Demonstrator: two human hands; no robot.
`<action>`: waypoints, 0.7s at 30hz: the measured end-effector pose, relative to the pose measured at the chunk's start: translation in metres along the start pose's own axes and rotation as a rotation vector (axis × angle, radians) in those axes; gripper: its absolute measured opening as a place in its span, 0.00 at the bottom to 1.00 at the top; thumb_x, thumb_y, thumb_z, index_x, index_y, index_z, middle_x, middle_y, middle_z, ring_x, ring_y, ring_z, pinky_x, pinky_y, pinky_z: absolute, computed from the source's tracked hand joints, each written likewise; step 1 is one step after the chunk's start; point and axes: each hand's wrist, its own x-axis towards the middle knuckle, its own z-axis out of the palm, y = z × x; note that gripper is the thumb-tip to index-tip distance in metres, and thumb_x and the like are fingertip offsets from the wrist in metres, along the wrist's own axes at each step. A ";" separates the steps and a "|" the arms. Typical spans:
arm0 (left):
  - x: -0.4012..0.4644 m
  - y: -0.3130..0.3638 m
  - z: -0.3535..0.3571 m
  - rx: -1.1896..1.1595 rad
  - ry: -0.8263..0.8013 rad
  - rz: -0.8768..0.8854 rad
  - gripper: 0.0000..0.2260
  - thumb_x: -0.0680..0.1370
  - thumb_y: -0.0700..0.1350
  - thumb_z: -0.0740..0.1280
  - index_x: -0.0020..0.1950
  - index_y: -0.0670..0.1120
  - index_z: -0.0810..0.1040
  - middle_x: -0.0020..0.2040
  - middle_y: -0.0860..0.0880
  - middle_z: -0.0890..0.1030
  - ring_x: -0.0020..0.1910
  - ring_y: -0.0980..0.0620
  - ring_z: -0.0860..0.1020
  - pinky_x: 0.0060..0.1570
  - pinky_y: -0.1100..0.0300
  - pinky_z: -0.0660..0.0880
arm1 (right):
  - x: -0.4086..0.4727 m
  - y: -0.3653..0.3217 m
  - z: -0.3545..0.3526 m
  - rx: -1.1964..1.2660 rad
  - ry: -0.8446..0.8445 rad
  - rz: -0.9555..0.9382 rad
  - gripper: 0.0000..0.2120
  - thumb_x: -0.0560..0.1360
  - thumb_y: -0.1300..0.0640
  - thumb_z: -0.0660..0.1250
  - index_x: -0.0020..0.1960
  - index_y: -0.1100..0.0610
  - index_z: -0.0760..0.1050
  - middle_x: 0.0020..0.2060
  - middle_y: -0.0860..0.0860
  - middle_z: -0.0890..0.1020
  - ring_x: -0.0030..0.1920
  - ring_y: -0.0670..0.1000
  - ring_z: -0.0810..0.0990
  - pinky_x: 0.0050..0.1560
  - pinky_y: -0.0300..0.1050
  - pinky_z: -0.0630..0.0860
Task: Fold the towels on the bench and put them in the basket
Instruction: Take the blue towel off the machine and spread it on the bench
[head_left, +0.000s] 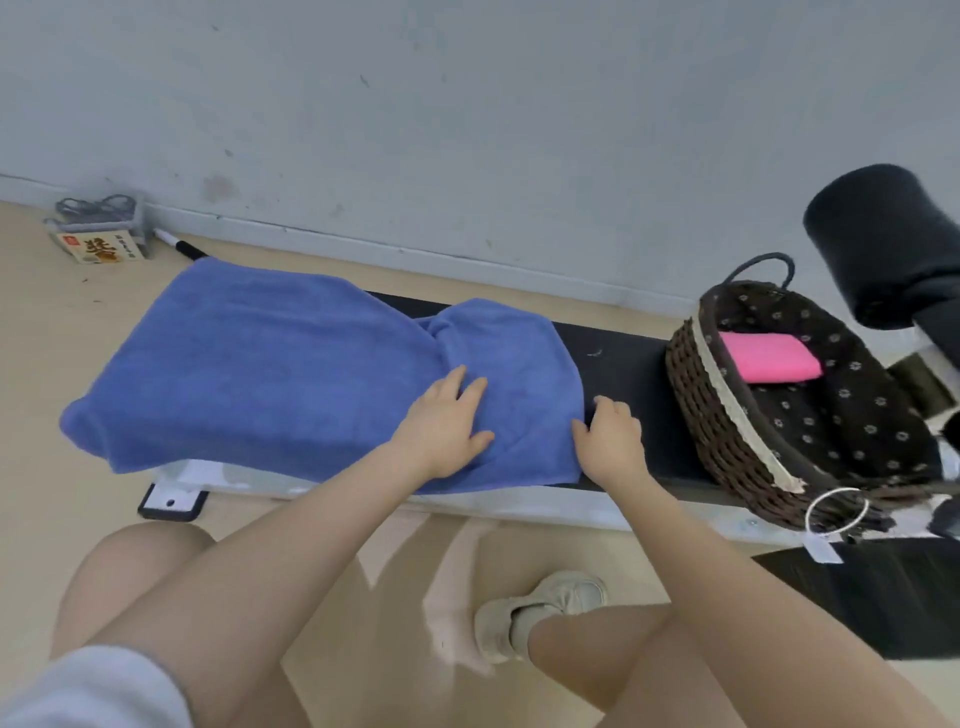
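Observation:
A large blue towel lies spread over the left part of the black bench, with a fold bunched near its far right corner. My left hand rests flat on the towel's right portion, fingers straight. At the towel's right edge, my right hand has its fingers curled around the hem. A brown wicker basket with a dark flowered lining stands on the bench's right end. A folded pink towel lies inside it.
A black padded roller of the bench juts out at the upper right, above the basket. A small box with cords sits on the floor by the wall at the far left. My knees and one shoe are below the bench's front edge.

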 end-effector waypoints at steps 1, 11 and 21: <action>0.002 0.004 0.003 0.019 -0.019 -0.010 0.33 0.78 0.55 0.61 0.77 0.47 0.49 0.77 0.43 0.44 0.75 0.43 0.52 0.70 0.52 0.58 | 0.000 0.004 0.002 0.054 -0.007 0.024 0.22 0.78 0.54 0.59 0.69 0.62 0.63 0.63 0.59 0.71 0.63 0.61 0.70 0.60 0.53 0.71; 0.020 0.013 -0.001 0.190 -0.018 -0.087 0.43 0.74 0.62 0.63 0.77 0.43 0.45 0.77 0.43 0.40 0.73 0.41 0.58 0.66 0.49 0.65 | -0.011 0.024 -0.012 0.319 -0.075 0.008 0.15 0.68 0.60 0.61 0.30 0.55 0.55 0.27 0.49 0.61 0.30 0.50 0.58 0.30 0.43 0.55; 0.024 0.004 0.002 0.183 -0.038 0.088 0.34 0.73 0.67 0.59 0.75 0.53 0.58 0.75 0.50 0.53 0.67 0.48 0.66 0.63 0.52 0.69 | 0.000 0.029 -0.037 0.055 0.035 -0.032 0.14 0.77 0.47 0.58 0.46 0.58 0.70 0.44 0.53 0.77 0.44 0.57 0.77 0.39 0.45 0.70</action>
